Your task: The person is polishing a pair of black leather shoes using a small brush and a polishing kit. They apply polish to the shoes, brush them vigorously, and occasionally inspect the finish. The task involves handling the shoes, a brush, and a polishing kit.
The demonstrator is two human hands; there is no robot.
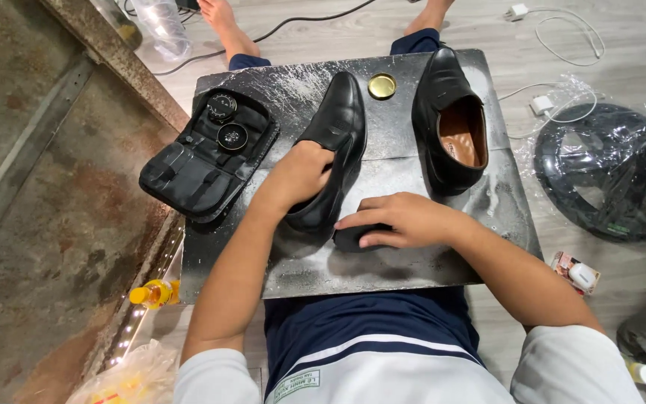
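The left hand [302,173] sat inside a black shoe [334,146], the right hand [398,218] gripped a brush [351,238], and the open pouch [205,153] held two round tins [227,123]

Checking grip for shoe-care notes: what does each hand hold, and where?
Left hand grips the black shoe at its opening; right hand covers a dark brush from above.

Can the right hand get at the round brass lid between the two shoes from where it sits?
Probably yes. The right hand rests on a dark brush at the board's near side; the brass lid lies uncovered farther up, in the open gap between the left shoe and the right shoe. It would likely drop the brush first.
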